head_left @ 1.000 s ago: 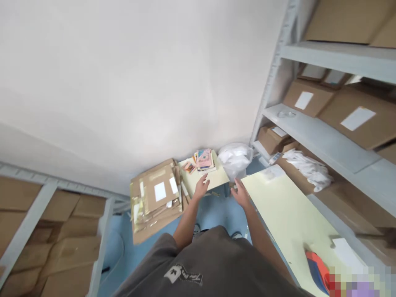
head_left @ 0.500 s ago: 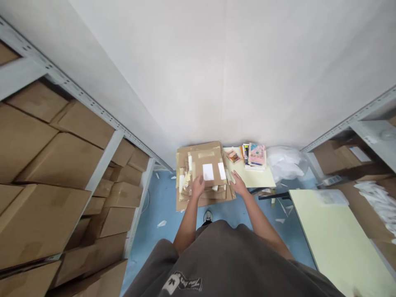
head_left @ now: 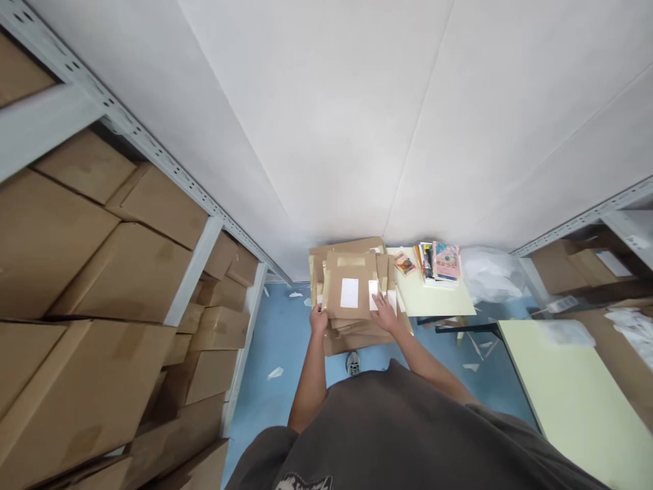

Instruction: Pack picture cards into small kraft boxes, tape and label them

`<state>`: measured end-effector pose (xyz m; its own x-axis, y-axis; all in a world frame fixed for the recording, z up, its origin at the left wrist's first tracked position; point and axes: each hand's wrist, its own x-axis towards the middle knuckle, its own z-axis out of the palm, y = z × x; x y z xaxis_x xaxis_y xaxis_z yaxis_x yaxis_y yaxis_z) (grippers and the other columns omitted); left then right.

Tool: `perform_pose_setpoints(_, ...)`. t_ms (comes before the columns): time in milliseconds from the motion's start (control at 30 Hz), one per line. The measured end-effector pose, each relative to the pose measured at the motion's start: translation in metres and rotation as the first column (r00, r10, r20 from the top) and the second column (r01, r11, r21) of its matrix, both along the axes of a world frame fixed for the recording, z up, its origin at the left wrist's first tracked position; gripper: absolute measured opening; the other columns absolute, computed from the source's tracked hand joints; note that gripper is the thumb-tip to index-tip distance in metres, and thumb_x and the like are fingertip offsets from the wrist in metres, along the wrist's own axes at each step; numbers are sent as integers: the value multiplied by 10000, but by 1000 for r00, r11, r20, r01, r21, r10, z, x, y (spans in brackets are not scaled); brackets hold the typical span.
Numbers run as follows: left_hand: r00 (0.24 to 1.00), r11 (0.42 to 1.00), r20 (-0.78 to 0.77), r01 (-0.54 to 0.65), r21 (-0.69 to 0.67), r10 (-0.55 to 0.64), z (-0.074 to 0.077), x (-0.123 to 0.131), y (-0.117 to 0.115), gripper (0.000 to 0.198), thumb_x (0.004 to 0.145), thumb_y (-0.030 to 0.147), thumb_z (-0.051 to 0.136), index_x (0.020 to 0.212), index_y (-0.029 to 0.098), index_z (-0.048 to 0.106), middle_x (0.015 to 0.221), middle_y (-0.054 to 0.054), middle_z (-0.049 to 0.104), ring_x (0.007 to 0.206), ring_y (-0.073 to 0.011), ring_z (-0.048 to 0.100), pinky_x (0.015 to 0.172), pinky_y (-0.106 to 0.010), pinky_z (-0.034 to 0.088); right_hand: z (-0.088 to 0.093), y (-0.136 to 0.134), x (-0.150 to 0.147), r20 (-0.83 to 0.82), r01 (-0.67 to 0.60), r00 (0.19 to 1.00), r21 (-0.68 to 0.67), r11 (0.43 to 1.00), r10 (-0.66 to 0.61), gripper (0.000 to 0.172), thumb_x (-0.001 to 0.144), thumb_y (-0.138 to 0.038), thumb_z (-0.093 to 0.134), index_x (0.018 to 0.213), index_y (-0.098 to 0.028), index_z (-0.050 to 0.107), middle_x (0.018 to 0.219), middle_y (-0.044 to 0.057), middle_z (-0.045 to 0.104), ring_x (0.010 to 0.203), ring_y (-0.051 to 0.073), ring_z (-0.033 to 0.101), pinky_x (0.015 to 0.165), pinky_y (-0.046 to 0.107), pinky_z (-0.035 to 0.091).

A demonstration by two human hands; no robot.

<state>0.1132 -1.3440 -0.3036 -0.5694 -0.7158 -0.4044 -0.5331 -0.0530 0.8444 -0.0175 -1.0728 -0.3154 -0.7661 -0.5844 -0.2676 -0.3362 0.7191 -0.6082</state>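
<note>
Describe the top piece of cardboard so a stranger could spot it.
Along the white wall, left of the books, find the stack of flattened cardboard. The piece is on top, the right hand resting on its right side. Unlike those beneath, its face shows almost whole, with a large white label near the middle.

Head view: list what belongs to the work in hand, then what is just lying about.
In hand:
top cardboard piece, left hand at its lower left, right hand at its right edge
cardboard stack beneath

Lying about:
book pile
white plastic bag
paper scrap on the floor
</note>
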Motion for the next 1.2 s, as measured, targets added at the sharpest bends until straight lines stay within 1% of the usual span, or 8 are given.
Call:
perform_pose_setpoints(167,947,998,-322,19,60,1,10,12,-17,352,775,377,761,1078,206,708,1117,-83,760,1113,-265,702,1026,-396,527,13,11,-10,145,196,977,-320,927,-156,834,880,-422,616,1670,-228,435,1693,123,476,1604,314,381,1325,532,289)
perform_pose_setpoints(267,898,982,-432,146,118,-81,29,10,-18,473,742,484,832,1098,208,689,1165,-100,747,1110,-271,699,997,-401,541,29,10,-21,372,400,896,-444,802,-241,774,829,-488,677,1563,-279,551,1514,115,649,1436,323,576,1212,533,445)
perform_pose_setpoints(367,870,955,-473,245,169,-140,53,-1,-10,560,710,532,887,1122,213,682,1176,-103,743,1103,-278,700,956,-392,555,50,16,-32,583,556,788,-534,637,-199,675,781,-483,721,1421,-295,620,1248,84,766,1159,298,716,978,446,587)
perform_pose_setpoints(533,842,937,-493,321,136,-217,90,-38,32,715,714,494,910,1331,238,655,1227,-101,723,1150,-276,688,943,-364,557,86,78,-56,659,666,723,-585,462,-209,609,680,-388,808,1250,-276,628,1006,37,762,898,242,709,765,342,571)
perform_pose_setpoints(667,771,822,-493,542,175,-403,114,-81,105,916,707,381,899,1537,273,526,1272,-106,717,1111,-268,697,913,-370,566,110,173,-68,641,690,718,-607,393,-271,683,670,-373,832,1305,-271,600,965,24,744,875,238,693,751,347,563)
perform_pose_setpoints(833,644,631,-497,743,223,-582,143,-155,221,890,709,313,855,1543,265,549,1278,-97,722,1062,-248,695,885,-354,563,146,326,-57,616,692,721,-653,307,-316,715,740,-401,849,1394,-312,574,1050,26,749,958,246,705,805,369,579)
perform_pose_setpoints(1033,363,236,-519,926,295,-774,176,-243,380,1037,660,247,917,1596,320,476,1306,-91,708,906,-183,704,747,-269,557,181,511,-11,623,716,684,-674,184,-380,776,759,-383,895,1454,-369,549,1235,42,745,1052,256,717,806,351,597)
perform_pose_setpoints(1200,103,-69,-549,957,283,-829,181,-276,522,1053,712,281,932,1634,321,425,1311,-108,709,974,-217,721,792,-300,591,184,618,56,629,758,542,-653,0,-557,785,754,-365,879,1457,-389,531,1185,20,747,978,225,712,775,323,581)
